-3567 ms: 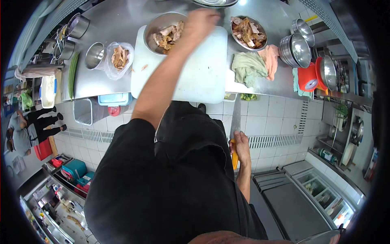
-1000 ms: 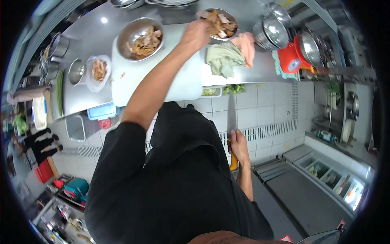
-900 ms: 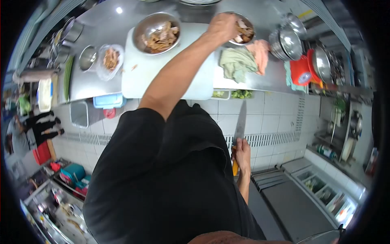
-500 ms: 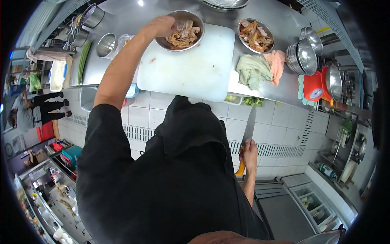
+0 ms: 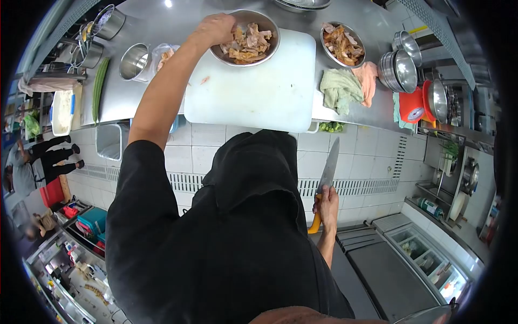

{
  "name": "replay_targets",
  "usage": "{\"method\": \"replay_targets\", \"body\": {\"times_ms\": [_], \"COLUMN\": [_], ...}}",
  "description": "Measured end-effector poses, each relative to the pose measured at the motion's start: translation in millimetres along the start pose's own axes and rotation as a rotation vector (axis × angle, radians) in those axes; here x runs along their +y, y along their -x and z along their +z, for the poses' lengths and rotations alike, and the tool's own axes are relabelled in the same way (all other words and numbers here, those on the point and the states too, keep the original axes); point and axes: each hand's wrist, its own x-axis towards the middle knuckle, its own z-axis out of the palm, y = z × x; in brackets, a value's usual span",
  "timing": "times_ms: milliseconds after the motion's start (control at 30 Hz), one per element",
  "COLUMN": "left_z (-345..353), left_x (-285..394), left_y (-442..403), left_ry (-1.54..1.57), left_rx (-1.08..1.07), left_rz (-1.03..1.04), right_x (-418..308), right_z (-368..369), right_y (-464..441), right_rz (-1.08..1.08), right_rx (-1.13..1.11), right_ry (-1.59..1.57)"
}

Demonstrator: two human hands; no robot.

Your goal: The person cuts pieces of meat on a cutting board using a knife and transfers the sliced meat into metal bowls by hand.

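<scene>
We look through one wide, round view, worn on the head, facing steeply down and slightly forward. Nearest to us, the black shirt (image 5: 232, 259) fills the lower middle of the frame. Farther off, the steel counter (image 5: 356, 13) curves across the top, with the cutting board (image 5: 248, 97) at upper centre. The tiled floor (image 5: 367, 156) lies below it, and we see distant people (image 5: 27, 167) small and sideways at the left edge.

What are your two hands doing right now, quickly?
Left hand: over the bowl's edge, fingertips hidden; can't tell if open or holding anything.
Right hand: closed, holding a knife.
</scene>
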Motion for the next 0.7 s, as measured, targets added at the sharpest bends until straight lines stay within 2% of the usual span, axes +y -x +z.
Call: {"method": "replay_targets", "body": {"times_ms": [100, 200, 333, 467, 567, 667, 700], "left_z": [14, 46, 42, 24, 20, 6, 12], "left_x": [20, 40, 19, -21, -17, 20, 27], "left_y": [7, -3, -21, -7, 7, 4, -3], "left_ry": [0.230, 0.152, 0.451, 0.324, 0.067, 0.331, 0.325], "left_rx": [0.253, 0.297, 0.210, 0.143, 0.358, 0.263, 0.221], "left_rz": [0.145, 0.267, 0.085, -0.049, 0.055, 0.028, 0.054], "right_x": [-7, -21, -44, -42, -52, -71, -77], "right_z": [4, 8, 8, 2, 3, 6, 7], "right_y": [-8, -21, -30, -37, -41, -43, -44], "right_rz": [-0.009, -0.041, -0.057, -0.053, -0.039, -0.060, -0.073], "right_rx": [-0.006, -0.056, -0.070, -0.059, -0.075, -0.099, -0.107], "right_ry": [0.030, 0.096, 0.172, 0.134, 0.133, 0.196, 0.228]}}
